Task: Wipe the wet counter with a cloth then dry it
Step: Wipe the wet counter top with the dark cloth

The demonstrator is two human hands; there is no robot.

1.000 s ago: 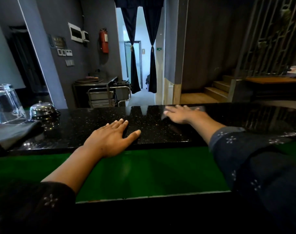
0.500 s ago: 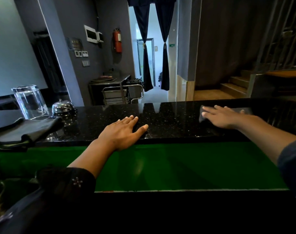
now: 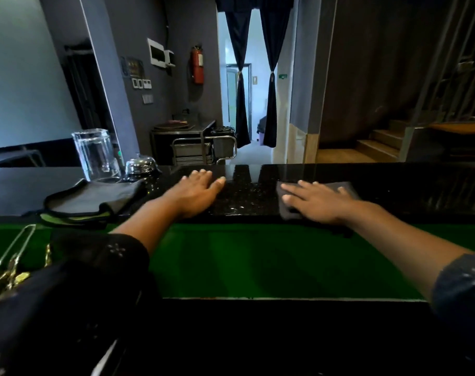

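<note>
The right hand (image 3: 321,203) lies flat on a dark grey cloth (image 3: 286,210), its fingers (image 3: 293,189) straight and spread, pressing the cloth onto the black speckled surface (image 3: 244,196) close to its near edge. The cloth shows past the fingertips and along both sides of the hand; part of it hangs slightly over the near edge. The left hand (image 3: 197,194) rests palm down on the bare surface well apart from the cloth, fingers straight and slightly spread, thumb out to the side, holding nothing. Small bright droplets or specks glint on the surface between the two hands.

Toward the left end of the surface lies a folded black cloth item with green trim (image 3: 92,200), reaching the near edge. Behind it stands a clear glass container (image 3: 94,153), and just beside that a shiny metal bell (image 3: 140,165), near the far edge. These stand to the left of the left hand. Below the near edge runs a green panel (image 3: 258,261). At the lower left are metal tongs (image 3: 11,256). Dark sleeves with small flower marks (image 3: 106,256) cover both arms above the forearm.
</note>
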